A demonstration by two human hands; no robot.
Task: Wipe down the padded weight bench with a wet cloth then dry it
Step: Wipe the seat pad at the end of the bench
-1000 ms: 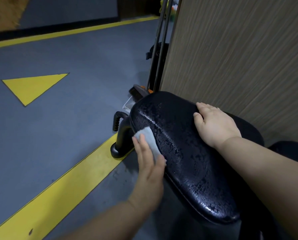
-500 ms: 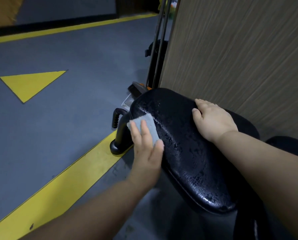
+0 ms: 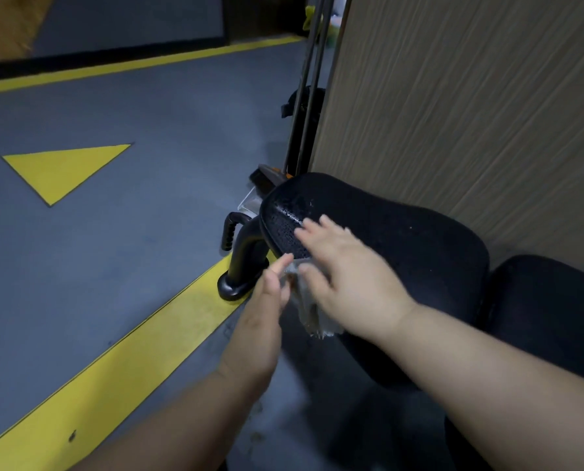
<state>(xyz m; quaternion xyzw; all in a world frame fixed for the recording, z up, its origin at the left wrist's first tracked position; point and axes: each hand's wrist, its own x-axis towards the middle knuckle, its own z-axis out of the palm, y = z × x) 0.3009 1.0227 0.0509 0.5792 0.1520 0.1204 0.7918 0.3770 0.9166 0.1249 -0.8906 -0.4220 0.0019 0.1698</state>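
My straight-fingered left hand (image 3: 270, 294) and spread-fingered right hand (image 3: 348, 277) trap the cloth (image 3: 312, 314) left of the bench (image 3: 413, 246), probably swapping grips.

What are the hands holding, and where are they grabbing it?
The cloth hangs between the left hand and right hand, its top edge at their fingertips. Motion blur hides which hand actually pinches it.

Left hand (image 3: 266, 300) edge-on, fingers (image 3: 279, 265) straight, right hand (image 3: 348, 277) spread flat, both blurred
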